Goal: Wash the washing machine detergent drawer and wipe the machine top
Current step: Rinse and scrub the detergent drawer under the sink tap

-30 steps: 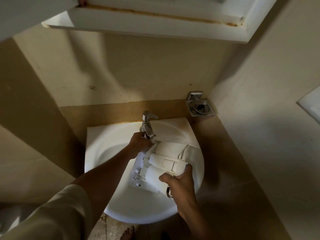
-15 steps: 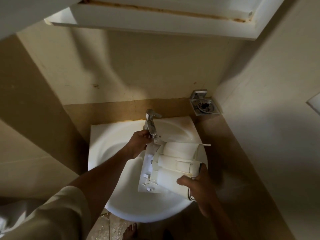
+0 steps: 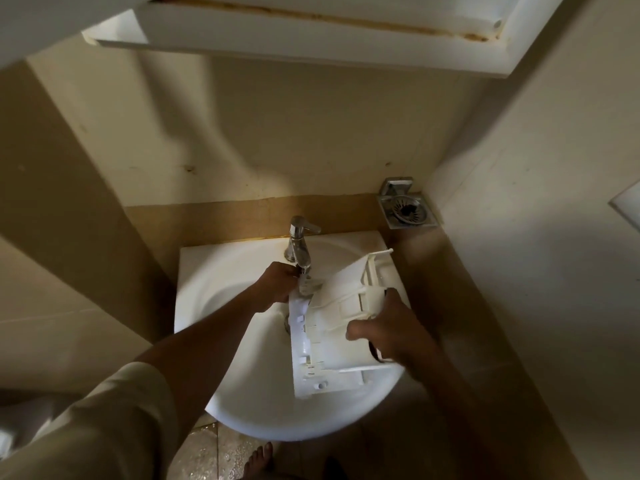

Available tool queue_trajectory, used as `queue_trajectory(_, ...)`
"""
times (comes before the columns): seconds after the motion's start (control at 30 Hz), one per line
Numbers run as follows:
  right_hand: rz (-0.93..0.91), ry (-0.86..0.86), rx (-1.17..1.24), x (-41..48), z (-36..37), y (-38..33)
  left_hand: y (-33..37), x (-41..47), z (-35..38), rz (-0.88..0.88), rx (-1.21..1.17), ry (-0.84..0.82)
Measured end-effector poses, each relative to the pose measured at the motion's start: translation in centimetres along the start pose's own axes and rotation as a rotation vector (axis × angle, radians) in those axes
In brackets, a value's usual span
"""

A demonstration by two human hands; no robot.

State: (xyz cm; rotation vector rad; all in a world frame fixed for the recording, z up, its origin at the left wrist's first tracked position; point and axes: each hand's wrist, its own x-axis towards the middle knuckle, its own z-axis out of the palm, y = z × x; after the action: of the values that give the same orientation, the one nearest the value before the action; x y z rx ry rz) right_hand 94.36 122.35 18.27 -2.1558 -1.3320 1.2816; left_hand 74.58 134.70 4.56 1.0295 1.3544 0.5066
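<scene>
We hold the drawer tilted over the sink, centre-right of the frame, with one corner under the tap. Our right hand grasps its right side, thumb across the top. Our left hand is curled round the upper-left corner by the spout.

Hazards, as we judge them:
- Wet plastic may slip from either grip and strike the basin.
- Water deflected off the tilted face may clear the rim.
- The floor at the lower edge looks wet beside a bare foot, so we may slip.
</scene>
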Motion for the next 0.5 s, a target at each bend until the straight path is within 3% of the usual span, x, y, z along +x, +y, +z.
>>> queue_trajectory(0.13, -0.061, -0.113, -0.240, 1.0, -1.1, -1.3, -1.2, -0.5, -0.8, -0.066, -0.057, 0.045)
queue_trajectory(0.2, -0.133, -0.042, -0.323, 0.9, -0.9, -0.7, -1.8, -1.2, -0.9, -0.046, -0.107, 0.064)
queue_trajectory(0.3, -0.229, 0.067, -0.338, -0.1, 0.3, 1.2, -2.4, -1.6, -0.6, 0.120, -0.044, 0.048)
queue_trajectory(0.4, -0.261, 0.171, -0.331, -1.2, 3.3, 3.2, -1.8, -1.3, 0.1, 0.095, -0.125, 0.077)
queue_trajectory(0.5, -0.244, 0.241, -0.210, -2.1, 6.5, 4.6, -0.9, -0.5, 0.3, 0.084, -0.057, 0.124)
